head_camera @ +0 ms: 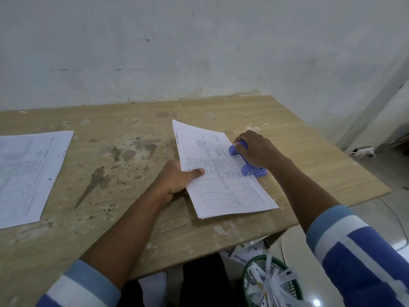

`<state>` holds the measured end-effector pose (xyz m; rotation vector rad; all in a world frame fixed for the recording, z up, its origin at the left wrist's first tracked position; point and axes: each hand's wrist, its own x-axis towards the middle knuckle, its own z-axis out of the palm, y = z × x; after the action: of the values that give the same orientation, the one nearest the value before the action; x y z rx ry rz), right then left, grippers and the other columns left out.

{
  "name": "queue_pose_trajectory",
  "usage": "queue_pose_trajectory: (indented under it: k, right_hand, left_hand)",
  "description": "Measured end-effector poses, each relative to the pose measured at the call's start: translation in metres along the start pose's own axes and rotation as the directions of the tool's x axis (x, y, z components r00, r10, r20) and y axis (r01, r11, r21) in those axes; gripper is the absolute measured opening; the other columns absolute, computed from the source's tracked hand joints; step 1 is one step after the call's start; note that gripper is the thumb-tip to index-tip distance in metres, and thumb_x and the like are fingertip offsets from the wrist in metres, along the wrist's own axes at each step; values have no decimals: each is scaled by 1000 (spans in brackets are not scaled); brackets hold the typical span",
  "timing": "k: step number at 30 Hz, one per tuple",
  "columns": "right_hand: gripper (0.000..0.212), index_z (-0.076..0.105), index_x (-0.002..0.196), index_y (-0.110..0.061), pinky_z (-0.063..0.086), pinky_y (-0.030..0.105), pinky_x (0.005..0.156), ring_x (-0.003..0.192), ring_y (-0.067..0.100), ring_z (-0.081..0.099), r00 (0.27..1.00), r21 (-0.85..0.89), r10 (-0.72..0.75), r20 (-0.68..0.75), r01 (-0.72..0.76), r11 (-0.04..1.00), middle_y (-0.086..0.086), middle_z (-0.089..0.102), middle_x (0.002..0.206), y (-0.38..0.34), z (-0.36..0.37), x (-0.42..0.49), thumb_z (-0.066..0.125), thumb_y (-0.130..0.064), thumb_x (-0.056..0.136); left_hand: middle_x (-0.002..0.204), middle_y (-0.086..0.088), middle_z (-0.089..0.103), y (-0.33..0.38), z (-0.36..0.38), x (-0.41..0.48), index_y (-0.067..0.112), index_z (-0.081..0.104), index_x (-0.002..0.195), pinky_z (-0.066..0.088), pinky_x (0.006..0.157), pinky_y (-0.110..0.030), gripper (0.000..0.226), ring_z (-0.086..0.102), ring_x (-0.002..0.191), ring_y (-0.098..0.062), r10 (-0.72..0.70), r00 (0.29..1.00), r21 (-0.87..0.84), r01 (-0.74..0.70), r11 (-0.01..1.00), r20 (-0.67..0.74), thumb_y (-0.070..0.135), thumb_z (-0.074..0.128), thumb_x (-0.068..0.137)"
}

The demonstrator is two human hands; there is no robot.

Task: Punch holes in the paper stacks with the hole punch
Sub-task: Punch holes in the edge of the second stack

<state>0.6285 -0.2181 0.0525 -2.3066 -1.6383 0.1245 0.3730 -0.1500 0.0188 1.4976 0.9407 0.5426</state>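
Observation:
A thin stack of printed sheets (223,180) lies angled on the wooden table (124,196), its right long edge slid into a blue hole punch (247,167). My right hand (257,150) rests on top of the punch, fingers curled over its lever. My left hand (179,179) grips the stack's left edge, thumb on top of the paper. A second paper stack (28,176) with punched holes along its right edge lies flat at the table's left.
The stained table ends at a white wall behind and drops off on the right. Below the front right corner stands a green mesh basket (250,282) full of paper scraps. A white power strip (364,150) lies on the floor at right.

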Motion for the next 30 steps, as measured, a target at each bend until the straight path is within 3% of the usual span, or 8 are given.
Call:
queue_pose_trajectory:
  k: [7,12,16,20,22,26,30]
  right_hand:
    - [30,62,121,-18,40,32,83,106,24,61,1000,-54,-1,-4,1,999,2,59,126,-1,2,-5,41,-31,105]
    - [41,56,137,-19,41,35,94,122,25,55,996,83,62,66,-67,994,1,54,143,9,7,-8,34,-35,107]
    - [36,63,115,-15,51,41,89,105,27,61,993,300,57,100,-85,950,6,62,119,14,12,-15,36,-37,107]
    - [30,64,107,-24,42,28,77,92,8,60,997,359,50,54,-66,931,-7,64,106,16,14,-18,38,-37,106]
    - [31,67,107,-22,44,24,74,93,6,61,997,385,63,35,-72,920,-8,65,106,14,14,-18,39,-35,105]
    - [29,72,104,-25,56,26,64,93,15,65,993,459,90,72,-113,881,-2,67,109,11,10,-23,43,-28,101]
    - [29,71,115,-24,55,32,84,109,19,62,997,458,46,65,-71,886,-2,65,123,10,7,-27,42,-23,106]
  left_hand:
    - [109,1,77,1,-3,3,15,74,115,62,78,-33,33,75,92,-16,2,1000,16,-2,1000,19,23,80,84]
    - [109,4,77,-1,-3,6,17,75,115,58,72,-23,32,74,90,-10,25,1000,44,-26,999,15,25,80,84]
    - [108,5,77,-2,-4,6,17,75,115,58,69,-22,33,75,89,-10,9,1000,32,-10,999,19,26,80,84]
    - [104,6,78,-3,-3,7,18,77,111,58,64,-19,30,76,84,-7,5,1000,26,-5,1000,14,25,81,83]
    - [101,9,78,-2,-4,8,20,77,108,56,60,-15,27,76,80,-4,10,1000,18,-10,1000,18,25,81,83]
    - [102,9,78,-3,-5,10,21,77,108,59,74,-24,27,76,86,-7,19,1000,29,-19,999,14,26,81,82]
    - [102,9,78,-4,-5,10,21,77,108,59,78,-28,26,76,89,-9,21,1000,31,-21,999,20,26,81,82]
